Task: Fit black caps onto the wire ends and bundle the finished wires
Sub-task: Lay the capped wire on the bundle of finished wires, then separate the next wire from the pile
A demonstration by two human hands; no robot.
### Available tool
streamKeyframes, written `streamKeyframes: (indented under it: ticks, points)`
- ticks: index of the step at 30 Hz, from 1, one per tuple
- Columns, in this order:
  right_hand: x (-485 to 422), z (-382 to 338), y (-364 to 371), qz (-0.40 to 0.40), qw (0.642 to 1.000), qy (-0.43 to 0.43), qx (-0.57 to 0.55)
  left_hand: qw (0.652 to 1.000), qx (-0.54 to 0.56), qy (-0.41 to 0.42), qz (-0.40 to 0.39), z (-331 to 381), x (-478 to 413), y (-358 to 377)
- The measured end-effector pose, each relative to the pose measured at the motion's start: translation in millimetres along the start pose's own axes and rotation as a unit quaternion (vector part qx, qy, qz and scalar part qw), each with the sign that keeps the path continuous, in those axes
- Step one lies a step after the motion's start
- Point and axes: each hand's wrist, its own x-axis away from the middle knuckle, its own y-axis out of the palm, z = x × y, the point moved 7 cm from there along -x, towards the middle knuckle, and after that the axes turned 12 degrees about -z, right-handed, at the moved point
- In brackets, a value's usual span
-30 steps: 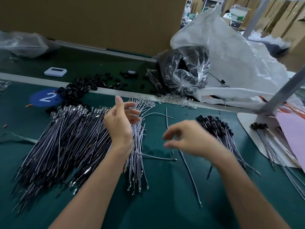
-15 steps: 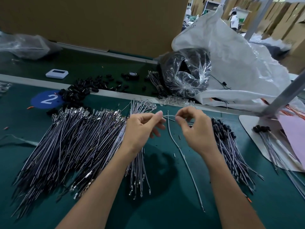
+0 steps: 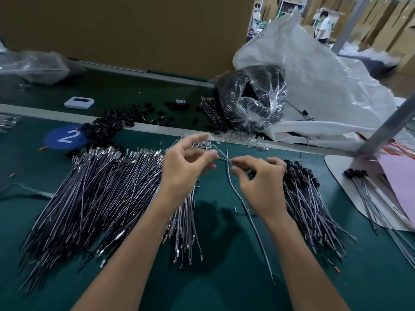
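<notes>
Above the middle of the green worktop (image 3: pixel 224 288), between the two heaps, the left hand (image 3: pixel 182 173) and the right hand (image 3: pixel 262 187) meet over a single grey wire (image 3: pixel 238 194). The left grip is nearly closed, thumb and forefinger pinched on a short pale wire end that crosses the long wire just at its top; the right grip is likewise narrowed to a thumb-and-forefinger pinch at that crossing, its other fingers curled loosely. Whether a cap is already between the right fingertips I cannot tell; they hide it. The step looks like lining a terminal up with a cap, and it would go best with the wire held close behind its tip so it cannot buckle, the cap's mouth turned square to it, and a straight push rather than a twist. The wire itself is thin and limp, trailing from the hands down toward the near edge of the worktop in a loose curve. To the left lies the big fan of uncapped wires (image 3: pixel 89 198), silver terminals glinting at their far ends; to the right sits the smaller heap of capped wires (image 3: pixel 307 198), black heads clustered together. Loose black caps (image 3: pixel 107 126) are scattered at the far edge beside a blue disc marked 2 (image 3: pixel 65 136), well apart from the hands, so most of the work appears undone.
</notes>
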Motion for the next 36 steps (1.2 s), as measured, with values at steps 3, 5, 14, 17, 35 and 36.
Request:
streamKeyframes:
  ticks: [3, 5, 14, 17, 35, 36]
  points:
    - [3, 8, -3, 0.027, 0.998, 0.02, -0.05, 0.996, -0.066, -0.022, 0.054, 22, -1, -38]
    - [2, 13, -2, 0.026, 0.997, 0.034, -0.071, 0.969, -0.227, -0.077, 0.055, 31, 1, -64]
    - [4, 13, 10, -0.005, 0.997, 0.029, -0.07, 0.828, -0.442, -0.346, -0.009, 4, 31, -106]
    - [4, 14, 9, -0.001, 0.997, 0.027, -0.076, 0.837, -0.433, -0.335, 0.013, 2, 31, -108]
    - [8, 31, 23, -0.104, 0.813, 0.233, -0.524, 0.855, -0.427, 0.265, -0.128, 41, 27, 54]
    - [8, 31, 24, -0.103, 0.806, 0.235, -0.533, 0.853, -0.426, 0.271, -0.131, 39, 26, 57]
